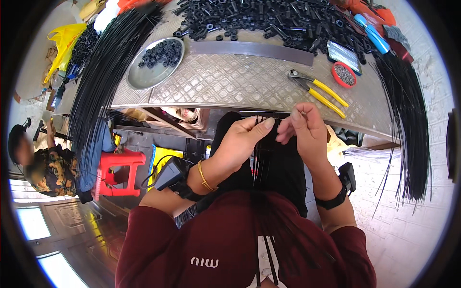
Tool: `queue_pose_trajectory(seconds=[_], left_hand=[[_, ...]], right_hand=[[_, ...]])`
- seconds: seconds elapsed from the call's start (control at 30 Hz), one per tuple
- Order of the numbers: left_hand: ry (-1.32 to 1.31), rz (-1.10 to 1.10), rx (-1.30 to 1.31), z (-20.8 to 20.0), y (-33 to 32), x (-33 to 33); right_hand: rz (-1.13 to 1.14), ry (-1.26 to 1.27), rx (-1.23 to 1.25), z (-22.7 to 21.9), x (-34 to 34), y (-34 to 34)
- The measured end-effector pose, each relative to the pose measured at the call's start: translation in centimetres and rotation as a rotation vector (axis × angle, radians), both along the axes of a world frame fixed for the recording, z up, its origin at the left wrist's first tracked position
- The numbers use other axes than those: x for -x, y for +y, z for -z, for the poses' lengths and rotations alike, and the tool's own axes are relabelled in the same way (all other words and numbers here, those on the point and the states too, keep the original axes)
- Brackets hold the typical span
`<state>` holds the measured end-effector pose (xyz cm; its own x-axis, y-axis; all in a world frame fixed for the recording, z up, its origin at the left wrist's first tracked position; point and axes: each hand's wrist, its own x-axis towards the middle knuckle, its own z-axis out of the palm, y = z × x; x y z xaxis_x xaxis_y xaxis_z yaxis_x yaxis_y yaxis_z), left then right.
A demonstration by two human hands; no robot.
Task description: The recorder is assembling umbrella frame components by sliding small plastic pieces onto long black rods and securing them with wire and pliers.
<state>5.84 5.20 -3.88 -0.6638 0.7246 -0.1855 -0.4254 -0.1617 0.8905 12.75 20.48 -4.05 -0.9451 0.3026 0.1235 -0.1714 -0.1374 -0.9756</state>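
My left hand [242, 139] is closed in a pinch, thumb over the bent fingers, on several thin black strands [259, 161] at the table's front edge. The strands hang down over my dark trousers. Beside it on the right, my right hand [309, 132] is raised with thumb and forefinger pressed together and the other fingers curled. Whether anything small sits between those fingertips cannot be made out. Just beyond my right hand, yellow-handled pliers [319, 93] lie on the patterned tabletop [211, 86]. A small red bowl [344, 74] of tiny metal pieces stands past the pliers.
Long black strand bundles hang over the table's left [108, 67] and right [408, 125] ends. A metal dish [144, 79] holds black nut-like parts. Behind a flat grey strip [249, 49] lies a heap of black parts [269, 19]. Another person [48, 163] sits at left near a red stool [122, 161].
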Motion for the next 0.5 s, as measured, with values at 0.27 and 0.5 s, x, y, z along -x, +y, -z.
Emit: queue_pose_trajectory(seconds=[0.27,0.5], left_hand=[[0.048,0.020,0.064,0.5,-0.7,1.1],[0.123,0.039,0.072,0.5,-0.3,1.5]], right_hand=[[0.003,-0.021,-0.061,0.1,0.7,-0.3],[0.002,-0.033,-0.004,-0.1,1.1,-0.2]])
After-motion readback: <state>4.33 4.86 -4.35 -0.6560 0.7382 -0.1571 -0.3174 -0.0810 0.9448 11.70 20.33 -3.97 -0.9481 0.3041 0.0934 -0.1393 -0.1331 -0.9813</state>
